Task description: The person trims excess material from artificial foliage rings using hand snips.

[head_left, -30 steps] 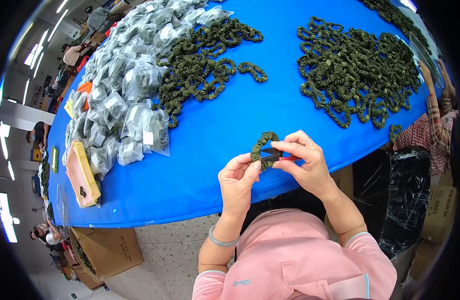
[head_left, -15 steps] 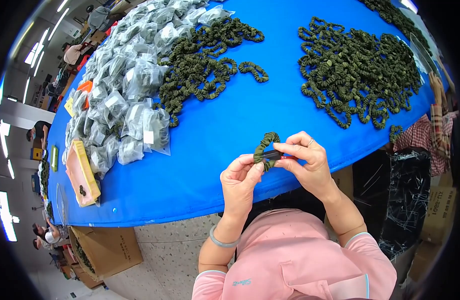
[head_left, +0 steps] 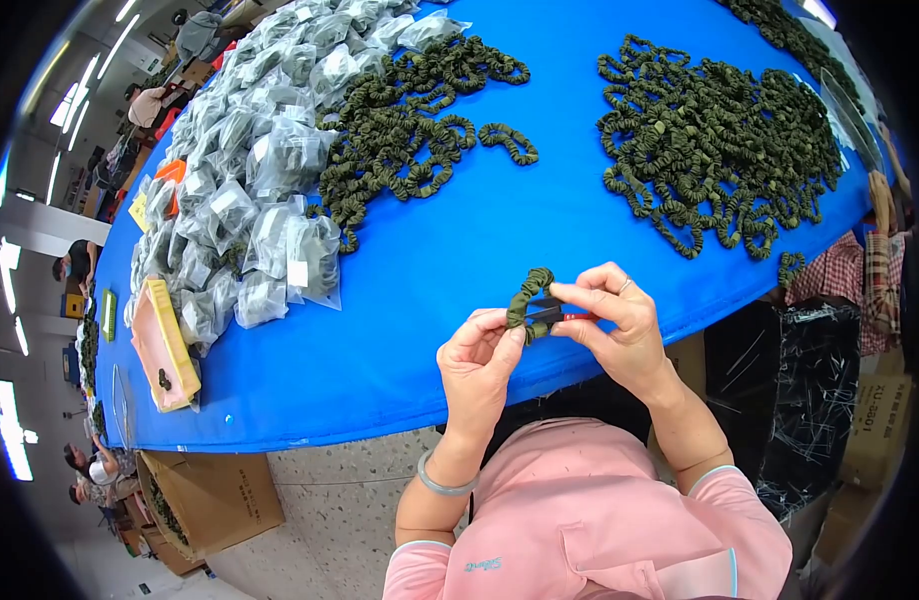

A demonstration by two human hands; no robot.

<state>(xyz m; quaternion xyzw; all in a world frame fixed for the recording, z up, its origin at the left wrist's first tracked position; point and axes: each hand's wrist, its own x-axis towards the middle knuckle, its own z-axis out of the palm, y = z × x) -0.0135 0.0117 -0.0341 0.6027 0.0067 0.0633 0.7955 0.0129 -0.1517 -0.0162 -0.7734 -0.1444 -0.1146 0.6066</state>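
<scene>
Between my hands is a dark green scrunched fabric band [head_left: 529, 296], held over the near part of the blue table. My left hand [head_left: 479, 360] pinches the band's lower end between thumb and fingers. In my right hand [head_left: 614, 319] is a small tool [head_left: 552, 315] with dark blades and a bit of red, its blades at the band's right side. My right fingers cover much of the tool's handle. Two heaps of similar green bands lie beyond, one at centre left [head_left: 400, 140] and a larger one on the right [head_left: 710, 150].
Many clear bags [head_left: 270, 160] of bands are piled on the blue table [head_left: 430, 370] at the left. Near them is a yellow and pink tray [head_left: 163, 345]. A cardboard box [head_left: 225, 500] stands on the floor. Other people are at the left and right edges.
The dark blades at the band now look spread further apart. My right hand has shifted slightly. At the right edge, another person's hands have moved a little.
</scene>
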